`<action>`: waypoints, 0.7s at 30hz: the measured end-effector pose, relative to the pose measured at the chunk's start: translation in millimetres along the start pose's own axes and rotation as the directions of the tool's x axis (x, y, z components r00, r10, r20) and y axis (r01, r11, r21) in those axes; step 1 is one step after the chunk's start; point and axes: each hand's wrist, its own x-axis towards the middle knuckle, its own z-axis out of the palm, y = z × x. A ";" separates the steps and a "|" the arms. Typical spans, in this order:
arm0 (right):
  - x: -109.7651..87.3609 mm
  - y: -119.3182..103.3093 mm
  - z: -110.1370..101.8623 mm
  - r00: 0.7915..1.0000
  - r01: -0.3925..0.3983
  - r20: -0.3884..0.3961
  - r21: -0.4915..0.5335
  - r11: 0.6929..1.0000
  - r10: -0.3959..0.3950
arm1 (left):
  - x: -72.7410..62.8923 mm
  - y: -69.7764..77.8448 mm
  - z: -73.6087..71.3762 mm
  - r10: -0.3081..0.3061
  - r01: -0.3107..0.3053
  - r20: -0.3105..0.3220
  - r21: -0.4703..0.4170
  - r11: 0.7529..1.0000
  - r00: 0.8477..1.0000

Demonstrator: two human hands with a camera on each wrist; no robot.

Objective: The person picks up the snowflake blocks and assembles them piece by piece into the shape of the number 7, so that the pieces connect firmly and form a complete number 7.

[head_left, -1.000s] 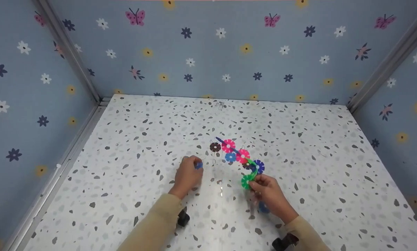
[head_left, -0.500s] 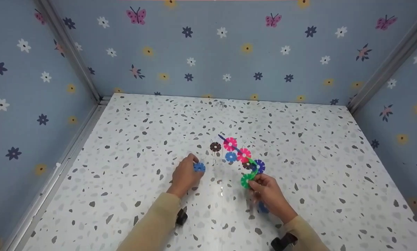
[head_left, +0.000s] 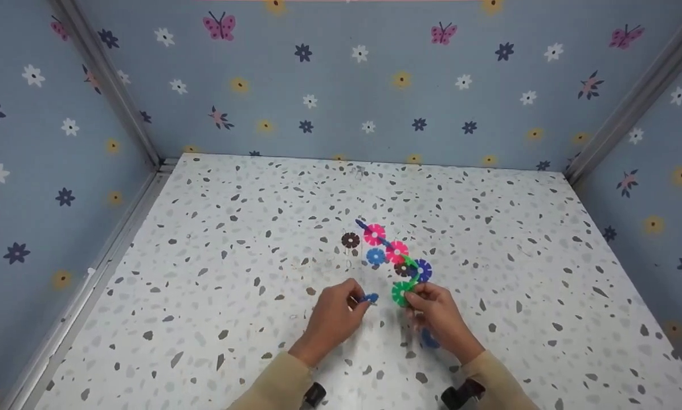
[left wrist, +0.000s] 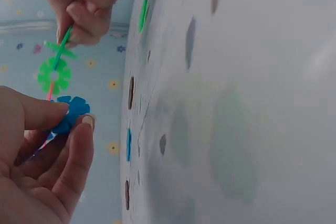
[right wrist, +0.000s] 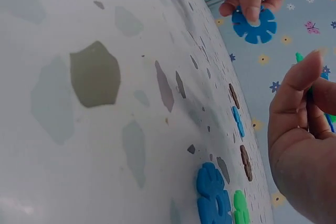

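Observation:
My left hand (head_left: 332, 316) pinches a blue notched plastic disc (left wrist: 73, 113) between thumb and fingers, raised off the table. Facing it, my right hand (head_left: 446, 322) pinches a green notched disc (head_left: 401, 294) at the near end of a chain of interlocked discs. That chain runs away to the upper left, with pink discs (head_left: 397, 251), a dark blue disc (head_left: 422, 271) and more green and blue ones seen edge-on. In the head view the held blue disc is just left of the green one, with a gap between them. My right fingers cover part of the green disc.
Loose discs lie on the speckled white table (head_left: 232, 239): a brown disc (head_left: 350, 240), a light blue disc (head_left: 376, 256), another brown disc (head_left: 403, 269) below the chain. By my right wrist lie a blue disc (right wrist: 212, 195) and a green disc (right wrist: 240, 207). Patterned walls (head_left: 341, 74) enclose the table.
My left hand has moved right and nearer to me with the blue disc, towards the chain, and the disc has turned nearly edge-on. My right hand and the chain have barely moved.

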 end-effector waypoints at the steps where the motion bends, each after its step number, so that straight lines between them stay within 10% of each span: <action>1: -0.3 -0.5 0.3 1.000 0.001 -0.006 0.001 1.000 -0.001 | -2.8 3.1 3.4 0.055 -0.055 -0.007 0.021 0.998 0.998; 7: -1.6 -4.1 3.2 1.000 0.008 -0.023 0.035 0.999 -0.007 | -9.6 12.9 17.1 0.261 -0.248 -0.078 0.142 0.958 0.962; 21: -2.8 -7.0 5.4 0.997 0.038 0.068 0.104 0.994 -0.046 | -10.1 15.3 26.4 0.334 -0.314 -0.179 0.132 0.940 0.925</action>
